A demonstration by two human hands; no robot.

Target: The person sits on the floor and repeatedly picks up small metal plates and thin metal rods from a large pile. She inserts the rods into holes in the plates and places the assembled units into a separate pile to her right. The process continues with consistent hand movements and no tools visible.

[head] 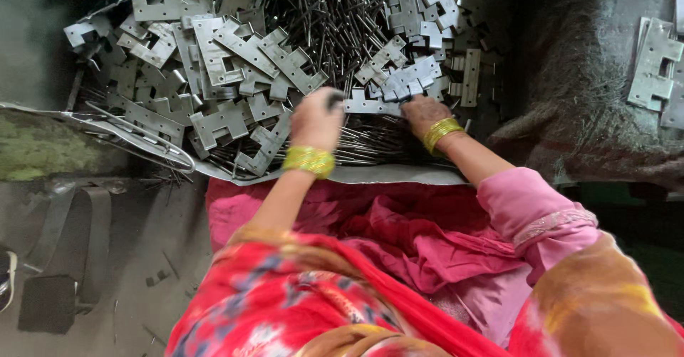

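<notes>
- My left hand (315, 120) sits at the near edge of the pile, fingers curled shut round the end of a hinge leaf (370, 105); a dark tip shows above my knuckles.
- That hinge leaf is a flat grey plate lying level between my two hands, over the pins (335, 15).
- My right hand (424, 112) is at the other end of the same leaf, touching it; the fingers are bent down into the metal and I cannot tell how far they close.
- A gold bangle (308, 161) is on my left wrist, and another on the right.
- Pile of hinge leaves (235, 50): notched grey plates, heaped loosely and overlapping, left of and beyond my hands.
- The pins are thin dark rods, a dense bundle in the middle of the pile, with more running under my hands.
- The whole lot rests on a grey sheet (399, 175) whose near edge lies just above my lap.
- More leaves (655, 65) lie well apart at far right on a dark cloth (577, 79).
- Pink fabric (399, 236) covers my lap below the sheet.
- A strap (71, 236) lies on the floor at left.
</notes>
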